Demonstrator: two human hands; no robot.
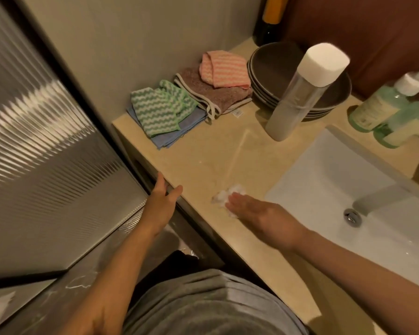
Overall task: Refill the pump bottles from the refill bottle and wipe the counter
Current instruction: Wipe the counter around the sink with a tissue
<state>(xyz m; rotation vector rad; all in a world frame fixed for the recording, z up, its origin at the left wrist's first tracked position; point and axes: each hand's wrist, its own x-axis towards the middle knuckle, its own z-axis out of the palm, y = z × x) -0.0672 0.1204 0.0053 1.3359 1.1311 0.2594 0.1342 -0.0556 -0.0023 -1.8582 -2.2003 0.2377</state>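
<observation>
dim warm light | glare on ribbed glass (46,131) – soft motion blur | wide-angle bending at edges

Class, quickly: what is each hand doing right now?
Left hand: open, resting on the edge of the counter.
Right hand: open and flat, pressing the white tissue onto the counter.
</observation>
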